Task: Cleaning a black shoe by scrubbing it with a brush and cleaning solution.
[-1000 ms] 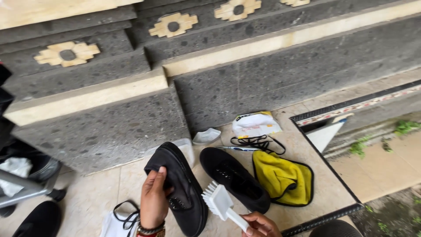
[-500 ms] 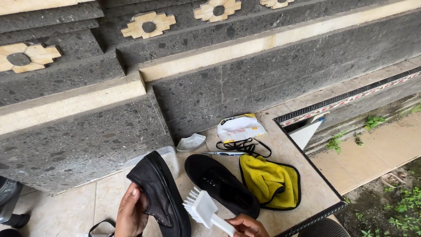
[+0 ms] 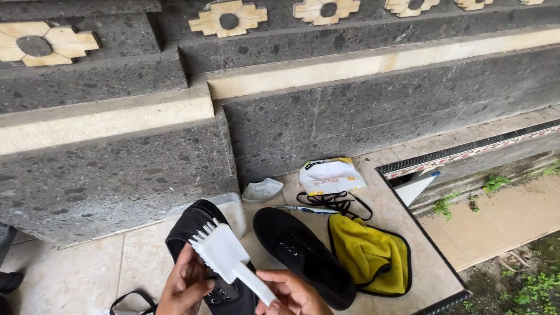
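My left hand [image 3: 185, 286] grips a black lace-less canvas shoe [image 3: 192, 224] from the side, tilted up off the tiled floor. My right hand [image 3: 291, 294] holds the handle of a white scrubbing brush [image 3: 221, 252], whose bristled head rests against the upper of that shoe. A second black shoe [image 3: 303, 256] lies flat on the tiles just right of my hands.
A yellow cloth with black edging [image 3: 370, 256], black laces [image 3: 335, 203], a pen [image 3: 306, 209], a tissue packet [image 3: 331, 175], a small white dish [image 3: 262, 189] and a clear plastic tub [image 3: 233, 207] lie by the dark stone wall [image 3: 116, 181]. A drain channel [image 3: 455, 154] drops off at right.
The view has swung left and down. The brush has moved from beside the shoe onto its upper; my left hand still grips the shoe.
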